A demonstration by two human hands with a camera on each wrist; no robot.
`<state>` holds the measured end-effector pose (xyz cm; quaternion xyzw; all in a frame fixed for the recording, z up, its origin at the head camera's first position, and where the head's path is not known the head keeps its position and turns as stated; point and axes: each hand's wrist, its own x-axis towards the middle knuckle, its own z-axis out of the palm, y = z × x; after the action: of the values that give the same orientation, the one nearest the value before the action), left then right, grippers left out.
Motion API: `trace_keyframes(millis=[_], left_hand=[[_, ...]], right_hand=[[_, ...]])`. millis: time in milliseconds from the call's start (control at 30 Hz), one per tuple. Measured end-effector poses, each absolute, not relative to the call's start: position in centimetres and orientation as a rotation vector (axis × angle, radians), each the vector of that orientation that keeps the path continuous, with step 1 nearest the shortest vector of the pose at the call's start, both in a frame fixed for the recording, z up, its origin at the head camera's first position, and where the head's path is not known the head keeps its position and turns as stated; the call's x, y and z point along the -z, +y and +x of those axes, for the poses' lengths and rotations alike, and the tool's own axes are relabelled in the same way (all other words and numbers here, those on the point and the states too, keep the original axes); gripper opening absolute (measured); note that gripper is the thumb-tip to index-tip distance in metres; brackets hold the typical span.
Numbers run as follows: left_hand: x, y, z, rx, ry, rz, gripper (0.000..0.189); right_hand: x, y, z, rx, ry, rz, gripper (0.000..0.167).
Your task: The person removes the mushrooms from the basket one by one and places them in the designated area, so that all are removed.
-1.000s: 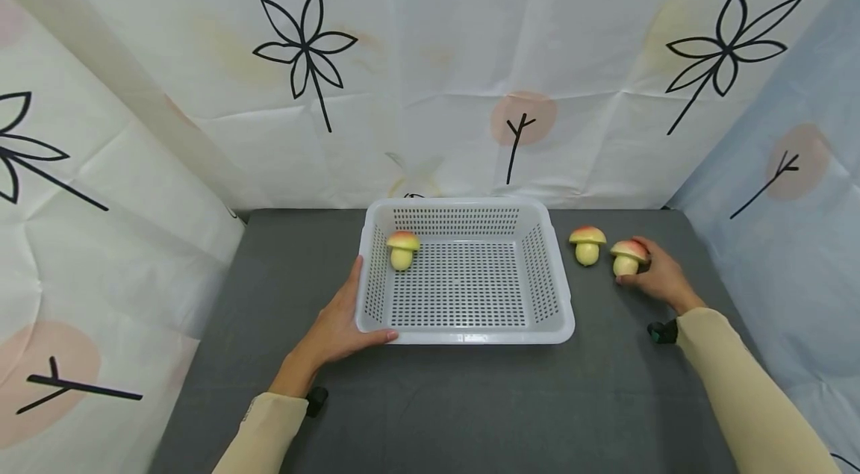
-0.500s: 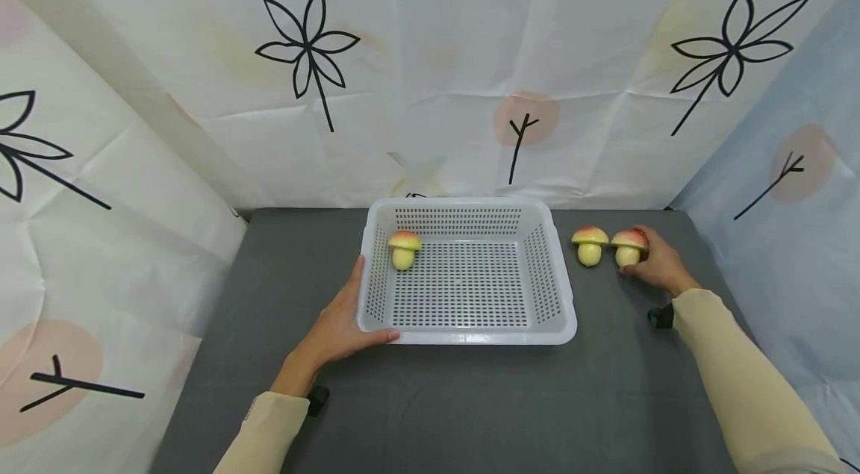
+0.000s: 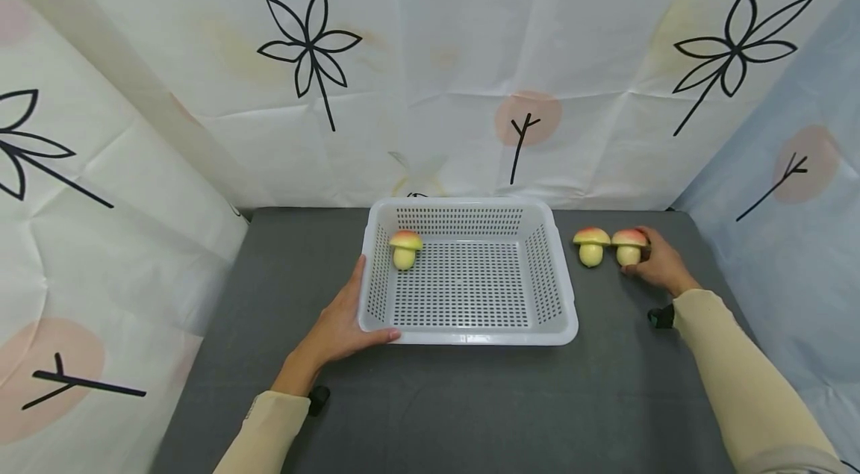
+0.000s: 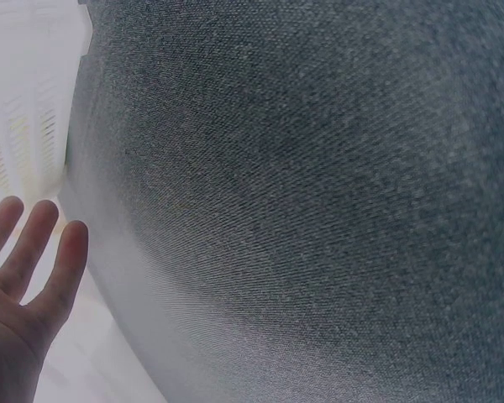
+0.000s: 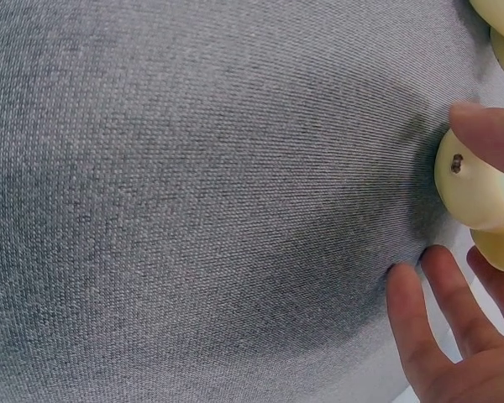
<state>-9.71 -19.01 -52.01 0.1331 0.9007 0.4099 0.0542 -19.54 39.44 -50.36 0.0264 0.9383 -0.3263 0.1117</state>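
A white plastic basket point(image 3: 457, 284) with slotted walls stands mid-table in the head view. One toy mushroom point(image 3: 405, 250), red and yellow cap on a pale stem, lies inside at its left. My left hand point(image 3: 339, 321) rests at the basket's front left corner, thumb along the front rim, fingers straight and spread along the left side. Right of the basket lie two more toy mushrooms side by side, caps nearly touching. My right hand point(image 3: 661, 265) holds the farther-right toy mushroom point(image 3: 628, 248) between thumb and index; the left one point(image 3: 592, 245) is untouched. In the right wrist view, the thumb point(image 5: 491, 138) lies over the stem.
A dark grey cloth point(image 3: 470, 407) covers the table. White patterned curtains point(image 3: 437, 71) rise behind it and at both sides. Each wrist has a small black device point(image 3: 661, 316) below the sleeve.
My right hand has brought its toy mushroom slightly up and back, level with and beside its neighbour. The left hand and the basket have stayed in place.
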Motion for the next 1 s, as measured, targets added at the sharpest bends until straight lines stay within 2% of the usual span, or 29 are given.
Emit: trace_keyframes(millis=[533, 1000], left_hand=[[52.0, -19.0, -9.7, -1.238, 2.733, 0.397, 0.138], [51.9, -19.1, -9.7, -1.240, 2.740, 0.422, 0.138]], right_hand=[[50.2, 39.6, -19.2, 1.012, 2.716, 0.108, 0.100], [49.5, 40.1, -16.9, 0.980, 2.785, 0.104, 0.103]])
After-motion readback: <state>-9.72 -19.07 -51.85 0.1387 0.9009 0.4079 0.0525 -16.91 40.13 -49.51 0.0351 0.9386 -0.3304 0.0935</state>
